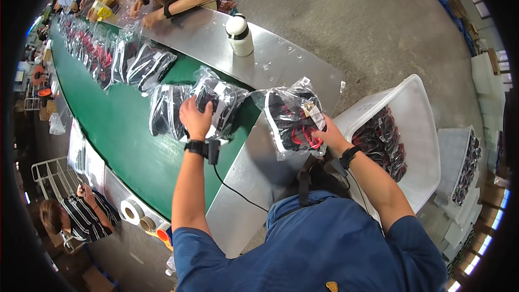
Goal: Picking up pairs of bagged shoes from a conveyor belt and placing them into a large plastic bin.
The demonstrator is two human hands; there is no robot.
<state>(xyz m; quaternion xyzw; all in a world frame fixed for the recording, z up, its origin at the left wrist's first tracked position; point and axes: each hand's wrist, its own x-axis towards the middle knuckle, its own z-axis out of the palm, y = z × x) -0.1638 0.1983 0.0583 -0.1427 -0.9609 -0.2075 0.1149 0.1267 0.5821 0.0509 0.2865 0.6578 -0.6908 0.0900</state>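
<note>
My right hand (332,134) is closed on the right edge of a clear plastic bag (292,119), held over the metal end of the table. Inside the bag are black, white-edged goods with red parts, perhaps shoes, and a paper tag shows. My left hand (195,120) rests with thumb and fingers apart between two similar bags on the green conveyor belt (146,154). One bag of dark goods (220,103) lies against its right side, the other bag of dark goods (168,108) to its left. Both wrists wear black bands with small devices; a cable hangs from the left one.
A white bin (424,157) with red and black goods stands at my right, with another filled crate (457,168) beyond. More bagged goods (100,54) line the belt. A white bottle (239,35) stands on the metal table. Co-workers are across and at left; tape rolls (131,212) lie near the edge.
</note>
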